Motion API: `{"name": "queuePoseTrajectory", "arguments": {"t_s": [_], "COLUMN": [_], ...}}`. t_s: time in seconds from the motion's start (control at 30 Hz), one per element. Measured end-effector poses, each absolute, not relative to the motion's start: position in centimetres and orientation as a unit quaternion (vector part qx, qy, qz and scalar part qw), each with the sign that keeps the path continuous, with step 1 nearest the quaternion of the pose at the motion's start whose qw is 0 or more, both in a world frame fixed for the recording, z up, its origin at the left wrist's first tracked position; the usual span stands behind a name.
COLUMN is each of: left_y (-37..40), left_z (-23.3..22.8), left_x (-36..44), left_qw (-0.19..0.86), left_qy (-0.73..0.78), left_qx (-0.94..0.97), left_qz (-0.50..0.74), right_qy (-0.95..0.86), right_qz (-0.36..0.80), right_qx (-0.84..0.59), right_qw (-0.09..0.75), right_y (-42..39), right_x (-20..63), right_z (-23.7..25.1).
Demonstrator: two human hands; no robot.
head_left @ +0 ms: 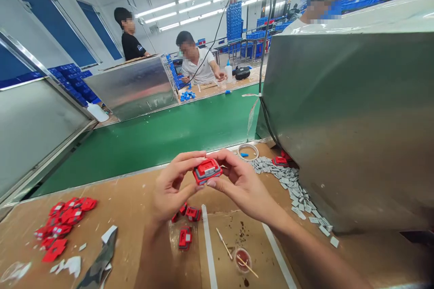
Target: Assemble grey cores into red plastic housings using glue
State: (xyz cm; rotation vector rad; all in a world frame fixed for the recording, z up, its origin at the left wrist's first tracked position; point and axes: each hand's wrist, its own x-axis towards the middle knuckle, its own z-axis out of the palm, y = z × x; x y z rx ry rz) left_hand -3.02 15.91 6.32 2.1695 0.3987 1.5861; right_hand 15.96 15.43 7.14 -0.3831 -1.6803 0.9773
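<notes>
A small red plastic casing (pixel 207 169) with grey trim is held up over the bench between both hands. My left hand (pixel 174 183) is closed on its left end, thumb below and fingers above. On the right end, my right hand (pixel 239 183) pinches it the same way. Below my left hand lie a few similar red casings (pixel 185 238). Near my right forearm stands a small cup of reddish liquid (pixel 243 260) with a thin stick across it. A second thin stick (pixel 224 244) lies beside the cup.
Red parts (pixel 64 219) are heaped at left, near a camouflage cloth strip (pixel 101 259). Small grey pieces (pixel 294 192) spread along the metal panel (pixel 349 122) at right. A tape roll (pixel 247 152) lies by the green conveyor belt (pixel 176 126). A person in white (pixel 201 70) sits across the belt.
</notes>
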Motion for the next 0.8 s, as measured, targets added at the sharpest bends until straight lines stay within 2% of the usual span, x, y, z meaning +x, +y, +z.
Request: {"name": "queuePoseTrajectory", "arguments": {"t_s": [0.07,0.17,0.27,0.47,0.8], "left_y": [15.2,14.3,13.9,14.2,13.9], "left_z": [6.7,7.0,7.0,7.2,7.1], "left_x": [-3.1,-2.7,-2.3,-2.4,-2.2], "left_qw": [0.218,0.173,0.143,0.145,0.079], "left_qy": [0.168,0.237,0.275,0.290,0.243], "left_qx": [0.785,0.761,0.755,0.764,0.783], "left_qz": [0.555,0.579,0.578,0.559,0.567], "right_qy": [-0.740,-0.773,-0.786,-0.805,-0.822], "right_qz": [0.325,0.196,0.130,0.092,0.043], "right_qx": [-0.205,-0.251,-0.267,-0.266,-0.222], "right_qw": [0.553,0.548,0.543,0.522,0.522], "right_y": [15.4,15.2,14.9,14.9,14.5], "right_x": [16.4,16.8,16.9,17.0,17.4], "right_z": [7.5,7.9,8.1,8.0,8.3]}}
